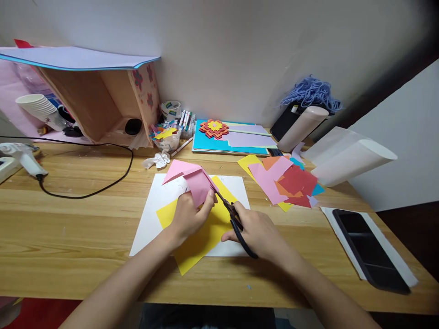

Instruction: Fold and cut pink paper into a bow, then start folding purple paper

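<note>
Between thumb and fingers, my left hand [190, 214] grips a folded piece of pink paper [199, 185], part of which sticks out to the upper left. My right hand [259, 230] holds black-handled scissors [236, 224], their blades pointing up and left along the right edge of the pink paper. How far the blades are apart is hard to make out. Beneath both hands lies a yellow sheet of paper [192, 253], set at an angle on a white sheet [147, 233].
Coloured paper scraps [295, 178] are piled at right, near a phone [372, 251]. Behind, a layered paper flower [214, 128] rests on a blue sheet [206, 146]. A glue gun [24, 157] with its black cord [85, 196] and an open box [85, 100] stand left.
</note>
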Demonstrator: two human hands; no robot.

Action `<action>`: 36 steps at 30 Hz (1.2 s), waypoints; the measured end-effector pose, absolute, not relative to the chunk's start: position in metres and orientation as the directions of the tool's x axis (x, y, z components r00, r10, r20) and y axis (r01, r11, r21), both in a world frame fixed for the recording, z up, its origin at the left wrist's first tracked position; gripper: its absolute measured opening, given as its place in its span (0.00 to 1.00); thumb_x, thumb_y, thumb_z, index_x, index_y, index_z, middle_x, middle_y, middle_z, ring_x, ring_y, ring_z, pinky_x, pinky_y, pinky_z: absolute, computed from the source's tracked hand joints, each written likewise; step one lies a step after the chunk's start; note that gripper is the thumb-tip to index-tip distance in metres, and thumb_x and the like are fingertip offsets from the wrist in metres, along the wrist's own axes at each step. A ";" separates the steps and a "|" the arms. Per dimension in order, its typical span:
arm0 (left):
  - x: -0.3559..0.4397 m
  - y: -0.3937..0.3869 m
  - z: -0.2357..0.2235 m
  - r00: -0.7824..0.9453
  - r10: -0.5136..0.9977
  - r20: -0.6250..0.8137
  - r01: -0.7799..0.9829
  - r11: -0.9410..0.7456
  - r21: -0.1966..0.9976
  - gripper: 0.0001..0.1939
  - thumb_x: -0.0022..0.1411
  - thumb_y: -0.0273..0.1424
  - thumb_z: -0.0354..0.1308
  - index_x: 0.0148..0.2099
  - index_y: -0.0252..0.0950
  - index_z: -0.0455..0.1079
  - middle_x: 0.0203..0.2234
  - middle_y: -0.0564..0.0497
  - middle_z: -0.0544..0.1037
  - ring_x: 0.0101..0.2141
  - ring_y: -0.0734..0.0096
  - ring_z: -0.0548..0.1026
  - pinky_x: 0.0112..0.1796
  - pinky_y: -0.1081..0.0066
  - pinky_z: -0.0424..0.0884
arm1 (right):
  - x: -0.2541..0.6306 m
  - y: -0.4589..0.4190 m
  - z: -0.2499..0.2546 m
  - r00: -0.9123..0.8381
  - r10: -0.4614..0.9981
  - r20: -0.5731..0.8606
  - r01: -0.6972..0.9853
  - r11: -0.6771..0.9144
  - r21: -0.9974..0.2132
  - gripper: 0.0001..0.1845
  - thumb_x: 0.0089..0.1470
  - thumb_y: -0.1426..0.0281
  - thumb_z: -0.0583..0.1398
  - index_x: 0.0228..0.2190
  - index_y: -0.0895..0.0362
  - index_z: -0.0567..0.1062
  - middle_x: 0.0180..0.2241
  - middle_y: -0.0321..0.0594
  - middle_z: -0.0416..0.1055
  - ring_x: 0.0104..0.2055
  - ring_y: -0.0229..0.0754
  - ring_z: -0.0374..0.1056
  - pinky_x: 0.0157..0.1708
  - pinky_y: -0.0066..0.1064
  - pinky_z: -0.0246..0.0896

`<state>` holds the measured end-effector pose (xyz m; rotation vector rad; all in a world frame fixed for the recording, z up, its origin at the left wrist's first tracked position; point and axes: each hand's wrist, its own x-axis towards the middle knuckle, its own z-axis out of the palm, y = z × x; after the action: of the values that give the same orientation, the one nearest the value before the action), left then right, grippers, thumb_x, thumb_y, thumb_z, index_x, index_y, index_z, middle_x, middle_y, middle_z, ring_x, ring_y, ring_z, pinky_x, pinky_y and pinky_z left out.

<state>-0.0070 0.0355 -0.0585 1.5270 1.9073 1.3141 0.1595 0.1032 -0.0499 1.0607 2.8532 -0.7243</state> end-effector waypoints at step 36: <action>-0.007 0.038 -0.068 -0.375 0.870 0.321 0.558 -0.064 0.827 0.08 0.60 0.33 0.49 0.34 0.34 0.66 0.28 0.48 0.73 0.35 0.66 0.72 0.37 0.68 0.68 | 0.157 0.104 -0.054 -0.747 0.662 -0.050 0.644 0.704 -0.298 0.26 0.47 0.45 0.52 0.30 0.55 0.58 0.25 0.41 0.72 0.27 0.50 0.71 0.20 0.29 0.47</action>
<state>-0.0070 0.0379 -0.0675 1.5343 1.9050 1.4146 0.1568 0.1039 -0.0544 1.1342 2.9555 -0.4795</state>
